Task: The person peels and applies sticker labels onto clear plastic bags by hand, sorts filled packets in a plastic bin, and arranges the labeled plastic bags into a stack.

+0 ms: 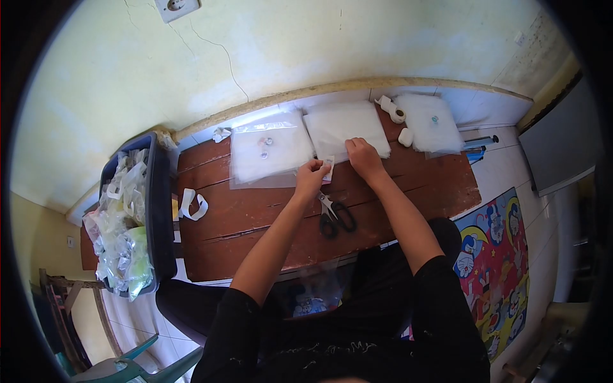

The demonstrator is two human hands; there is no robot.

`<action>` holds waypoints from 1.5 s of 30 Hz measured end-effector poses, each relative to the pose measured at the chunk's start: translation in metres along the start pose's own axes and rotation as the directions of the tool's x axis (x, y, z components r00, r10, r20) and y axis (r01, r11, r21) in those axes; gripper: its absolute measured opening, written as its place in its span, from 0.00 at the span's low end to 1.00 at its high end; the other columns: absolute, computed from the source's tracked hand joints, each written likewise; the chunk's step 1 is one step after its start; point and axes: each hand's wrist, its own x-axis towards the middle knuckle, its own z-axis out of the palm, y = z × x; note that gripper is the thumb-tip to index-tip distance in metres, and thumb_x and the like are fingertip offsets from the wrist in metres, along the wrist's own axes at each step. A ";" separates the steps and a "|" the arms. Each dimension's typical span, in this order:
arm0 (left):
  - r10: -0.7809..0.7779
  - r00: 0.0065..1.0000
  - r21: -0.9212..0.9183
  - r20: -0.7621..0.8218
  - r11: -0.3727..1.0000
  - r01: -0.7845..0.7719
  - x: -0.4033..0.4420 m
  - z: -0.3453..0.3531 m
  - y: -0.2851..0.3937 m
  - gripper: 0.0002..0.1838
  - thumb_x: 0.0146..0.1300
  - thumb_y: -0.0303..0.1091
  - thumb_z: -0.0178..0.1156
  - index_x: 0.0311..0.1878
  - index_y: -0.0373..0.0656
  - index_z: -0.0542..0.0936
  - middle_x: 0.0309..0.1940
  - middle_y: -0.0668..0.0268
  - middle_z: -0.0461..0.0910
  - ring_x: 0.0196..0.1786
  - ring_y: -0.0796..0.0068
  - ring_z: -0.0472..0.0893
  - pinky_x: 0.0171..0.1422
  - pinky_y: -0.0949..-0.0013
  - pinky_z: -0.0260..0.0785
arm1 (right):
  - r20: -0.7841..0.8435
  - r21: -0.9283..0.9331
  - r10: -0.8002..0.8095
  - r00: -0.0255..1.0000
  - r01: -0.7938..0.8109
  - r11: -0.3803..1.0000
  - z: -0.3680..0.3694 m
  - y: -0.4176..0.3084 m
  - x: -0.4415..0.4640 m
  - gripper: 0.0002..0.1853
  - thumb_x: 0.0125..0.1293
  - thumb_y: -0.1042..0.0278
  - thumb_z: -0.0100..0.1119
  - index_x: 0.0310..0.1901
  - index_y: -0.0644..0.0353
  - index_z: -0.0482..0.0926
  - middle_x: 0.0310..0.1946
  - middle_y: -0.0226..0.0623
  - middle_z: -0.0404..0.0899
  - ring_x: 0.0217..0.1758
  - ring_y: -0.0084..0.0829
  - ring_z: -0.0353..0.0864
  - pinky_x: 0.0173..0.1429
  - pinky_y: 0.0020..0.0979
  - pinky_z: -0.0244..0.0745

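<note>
My left hand (pixel 311 178) is closed on a small pale card or label (pixel 329 168), near the lower right corner of the left stack of clear plastic bags (pixel 265 159). Over the front part of the middle stack of bags (pixel 338 124) is my right hand (pixel 363 156), its fingers pressed together at the top sheet; what they pinch is too small to make out. Scissors with black handles (pixel 335 217) lie just below my left hand on the brown wooden table (pixel 255 220). Small round stickers (pixel 268 142) rest on the left stack.
A third bag stack (pixel 431 124) stands at the right, beside a white roll (pixel 397 115) and a small white object (pixel 405 136). A dark bin (pixel 159 210) of plastic packets is at the left. A white strip loop (pixel 193 204) lies near it.
</note>
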 end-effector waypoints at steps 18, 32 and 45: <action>-0.006 0.995 -0.276 0.101 0.961 0.034 -0.059 -0.062 0.028 0.25 0.67 0.24 0.57 0.68 0.36 0.69 0.50 0.60 0.79 0.47 0.72 0.81 0.49 0.69 0.77 | -0.309 0.100 0.073 0.948 -0.044 0.994 -0.085 -0.083 0.025 0.09 0.63 0.76 0.58 0.44 0.66 0.75 0.30 0.44 0.78 0.35 0.45 0.81 0.39 0.41 0.78; 0.071 0.967 -0.268 -0.246 0.953 -0.138 -0.169 -0.166 0.054 0.25 0.68 0.26 0.57 0.68 0.41 0.68 0.52 0.64 0.78 0.48 0.75 0.80 0.46 0.68 0.77 | -0.413 0.188 -0.385 0.826 0.491 0.851 -0.093 -0.222 0.075 0.11 0.56 0.81 0.60 0.41 0.70 0.76 0.24 0.39 0.73 0.28 0.37 0.77 0.32 0.35 0.76; 0.146 0.900 0.579 -0.411 0.804 0.134 -0.261 -0.272 -0.002 0.07 0.61 0.28 0.63 0.40 0.40 0.86 0.29 0.65 0.84 0.36 0.80 0.81 0.39 0.76 0.73 | -0.241 0.322 -0.610 0.755 0.655 0.683 0.001 -0.316 -0.008 0.10 0.51 0.70 0.57 0.35 0.61 0.77 0.27 0.33 0.73 0.33 0.31 0.77 0.40 0.29 0.77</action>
